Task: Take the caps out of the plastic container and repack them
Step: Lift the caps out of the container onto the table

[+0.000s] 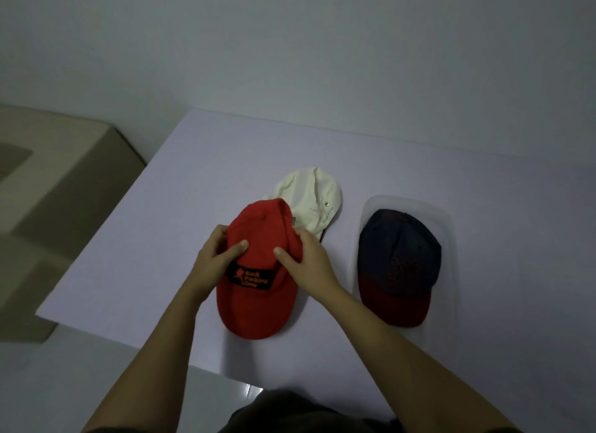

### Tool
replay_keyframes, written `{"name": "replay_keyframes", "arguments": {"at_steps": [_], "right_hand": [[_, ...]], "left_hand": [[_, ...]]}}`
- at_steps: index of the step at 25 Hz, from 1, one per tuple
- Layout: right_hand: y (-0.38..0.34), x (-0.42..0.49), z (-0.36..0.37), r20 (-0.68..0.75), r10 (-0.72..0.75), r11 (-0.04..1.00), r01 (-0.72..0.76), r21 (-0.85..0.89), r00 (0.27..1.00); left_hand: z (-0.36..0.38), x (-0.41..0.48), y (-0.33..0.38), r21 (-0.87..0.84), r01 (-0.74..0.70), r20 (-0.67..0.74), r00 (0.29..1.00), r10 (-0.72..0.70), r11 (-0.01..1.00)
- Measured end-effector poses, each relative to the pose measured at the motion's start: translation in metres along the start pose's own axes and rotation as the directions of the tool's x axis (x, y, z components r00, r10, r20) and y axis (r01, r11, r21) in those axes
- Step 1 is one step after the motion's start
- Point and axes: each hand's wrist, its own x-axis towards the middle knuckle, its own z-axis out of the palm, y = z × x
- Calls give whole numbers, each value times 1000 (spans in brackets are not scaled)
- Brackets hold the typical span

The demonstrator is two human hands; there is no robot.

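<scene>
A red cap [258, 306] with a black patch on its front lies on the white table [135, 271], brim toward me. My left hand [214, 258] grips its crown from the left and my right hand [306, 258] grips it from the right, thumbs on top. Behind it lies a cream cap [312, 193], partly covered by the red one. A navy cap with a dark red brim [398, 264] sits inside the clear plastic container [448, 226] to the right.
The table's left edge runs diagonally, with a beige patterned floor [48, 206] beyond it. A plain wall [322, 61] stands behind the table. The near table edge is close to my body.
</scene>
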Motion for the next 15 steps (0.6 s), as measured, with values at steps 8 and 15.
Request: {"name": "replay_keyframes", "arguments": {"at_steps": [8,15], "right_hand": [[-12,17,64,198,-67,996,78,-46,978],[35,33,58,232,25,674,155,-722,973]], "left_hand": [[-71,30,-17,27,124,-99,988,-120,992],[-92,66,-32,168,166,-217,968,-127,972]]}}
